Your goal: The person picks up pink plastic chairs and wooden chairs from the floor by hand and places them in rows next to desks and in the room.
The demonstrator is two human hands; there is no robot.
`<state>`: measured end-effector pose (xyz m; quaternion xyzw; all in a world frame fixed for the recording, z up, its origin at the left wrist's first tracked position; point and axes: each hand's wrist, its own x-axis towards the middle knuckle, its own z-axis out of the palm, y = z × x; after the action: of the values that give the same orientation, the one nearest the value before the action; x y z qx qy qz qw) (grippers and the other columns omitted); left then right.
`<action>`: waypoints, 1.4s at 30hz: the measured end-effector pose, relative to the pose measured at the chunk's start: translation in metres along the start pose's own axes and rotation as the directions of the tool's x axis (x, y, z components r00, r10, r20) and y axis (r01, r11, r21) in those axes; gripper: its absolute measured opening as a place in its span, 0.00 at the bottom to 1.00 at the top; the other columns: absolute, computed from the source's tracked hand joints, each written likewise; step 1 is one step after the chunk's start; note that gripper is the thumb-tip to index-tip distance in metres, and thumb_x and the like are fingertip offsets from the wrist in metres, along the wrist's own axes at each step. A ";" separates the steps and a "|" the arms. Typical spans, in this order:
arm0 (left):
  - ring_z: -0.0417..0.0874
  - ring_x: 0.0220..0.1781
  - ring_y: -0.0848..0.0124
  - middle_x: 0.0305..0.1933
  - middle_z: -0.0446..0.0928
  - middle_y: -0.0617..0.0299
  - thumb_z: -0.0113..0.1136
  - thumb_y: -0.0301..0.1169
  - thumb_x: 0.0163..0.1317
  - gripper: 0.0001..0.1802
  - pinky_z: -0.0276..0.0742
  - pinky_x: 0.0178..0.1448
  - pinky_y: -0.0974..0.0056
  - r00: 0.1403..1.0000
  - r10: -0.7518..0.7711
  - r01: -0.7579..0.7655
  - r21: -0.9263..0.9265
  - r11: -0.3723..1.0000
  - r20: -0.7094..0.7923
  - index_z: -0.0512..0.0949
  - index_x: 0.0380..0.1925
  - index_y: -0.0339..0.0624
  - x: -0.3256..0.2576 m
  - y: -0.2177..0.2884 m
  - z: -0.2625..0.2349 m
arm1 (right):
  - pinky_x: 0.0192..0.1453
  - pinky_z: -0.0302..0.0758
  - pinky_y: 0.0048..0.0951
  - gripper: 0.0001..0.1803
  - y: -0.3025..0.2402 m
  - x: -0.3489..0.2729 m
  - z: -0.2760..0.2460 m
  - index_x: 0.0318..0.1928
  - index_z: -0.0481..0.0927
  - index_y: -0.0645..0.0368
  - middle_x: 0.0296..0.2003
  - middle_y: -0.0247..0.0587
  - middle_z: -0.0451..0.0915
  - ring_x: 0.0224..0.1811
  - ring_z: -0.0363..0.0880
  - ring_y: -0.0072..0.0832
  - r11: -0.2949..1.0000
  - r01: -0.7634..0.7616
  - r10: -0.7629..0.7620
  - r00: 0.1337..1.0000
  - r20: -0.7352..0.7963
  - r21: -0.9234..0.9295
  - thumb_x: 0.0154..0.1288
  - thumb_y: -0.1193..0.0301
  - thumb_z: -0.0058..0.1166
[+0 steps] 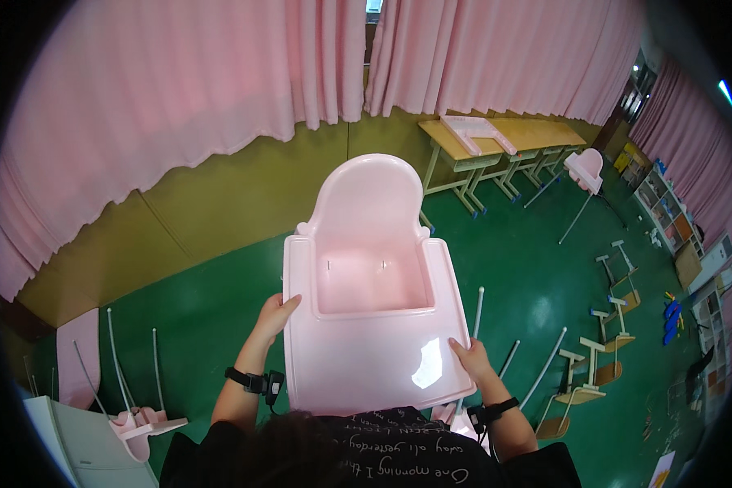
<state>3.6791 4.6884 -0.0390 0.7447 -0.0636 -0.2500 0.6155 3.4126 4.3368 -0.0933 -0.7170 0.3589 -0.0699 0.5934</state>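
Note:
In front of my body is a pink high chair seat [368, 189] with a tall rounded back. A wide pink tray [358, 358] lies across its front, close to my shirt. My left hand [278, 314] grips the tray's left edge, thumb on top and fingers hidden underneath. On the opposite edge, my right hand [472, 358] holds on the same way, thumb over the rim. Two slots show in the seat's bottom. Whether legs support this seat is hidden by the tray.
Upturned pink high chairs with thin metal legs lie at lower left [138, 423] and beside my right arm [508, 358]. Desks [537, 130] line the curtained wall, bearing a pink part. Another high chair [586, 169] stands far right, near shelves [667, 207] and overturned wooden chairs [581, 394].

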 end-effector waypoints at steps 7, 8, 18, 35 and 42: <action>0.78 0.37 0.71 0.37 0.78 0.54 0.53 0.39 0.59 0.21 0.73 0.42 0.67 0.995 0.079 -0.079 -0.004 0.997 0.054 0.73 0.40 0.27 0.190 0.024 0.042 | 0.39 0.74 0.26 0.29 -0.039 0.157 -0.011 0.43 0.72 0.74 0.36 0.49 0.79 0.35 0.78 0.29 0.997 -0.064 0.065 0.998 -0.017 0.042 0.54 0.58 0.60; 0.78 0.37 0.70 0.37 0.78 0.54 0.52 0.39 0.59 0.21 0.73 0.42 0.67 0.994 0.093 -0.093 -0.006 0.996 0.065 0.73 0.41 0.27 0.218 0.031 0.049 | 0.40 0.74 0.26 0.30 -0.042 0.182 -0.014 0.44 0.71 0.75 0.36 0.49 0.78 0.35 0.78 0.29 0.998 -0.061 0.062 0.998 -0.028 0.036 0.55 0.57 0.58; 0.77 0.42 0.68 0.42 0.76 0.52 0.51 0.41 0.60 0.24 0.72 0.46 0.66 0.990 -0.056 0.043 0.108 0.993 0.126 0.71 0.46 0.28 0.436 0.080 0.119 | 0.33 0.74 0.25 0.29 -0.081 0.399 -0.072 0.42 0.73 0.75 0.31 0.46 0.78 0.29 0.76 0.24 0.985 -0.044 0.023 0.992 -0.127 -0.168 0.59 0.55 0.53; 0.79 0.35 0.64 0.35 0.78 0.51 0.50 0.52 0.58 0.30 0.74 0.39 0.62 0.973 -0.153 0.192 0.241 0.951 -0.174 0.74 0.37 0.29 0.736 0.067 0.221 | 0.33 0.71 0.29 0.31 -0.155 0.822 -0.111 0.39 0.74 0.70 0.25 0.46 0.77 0.28 0.74 0.28 0.952 0.153 -0.143 0.988 0.056 -0.265 0.60 0.48 0.47; 0.78 0.32 0.66 0.31 0.77 0.51 0.50 0.52 0.58 0.31 0.73 0.38 0.63 0.952 -0.140 0.186 0.154 0.970 -0.271 0.74 0.38 0.28 0.799 0.050 0.256 | 0.36 0.72 0.34 0.31 -0.184 0.926 -0.109 0.41 0.74 0.70 0.28 0.51 0.77 0.31 0.76 0.34 0.910 0.129 -0.077 0.986 0.145 -0.394 0.60 0.48 0.45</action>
<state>4.2671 4.1286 -0.2567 0.8255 0.0568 -0.1943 0.5268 4.1132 3.7030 -0.1975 -0.8445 0.2889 0.0197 0.4505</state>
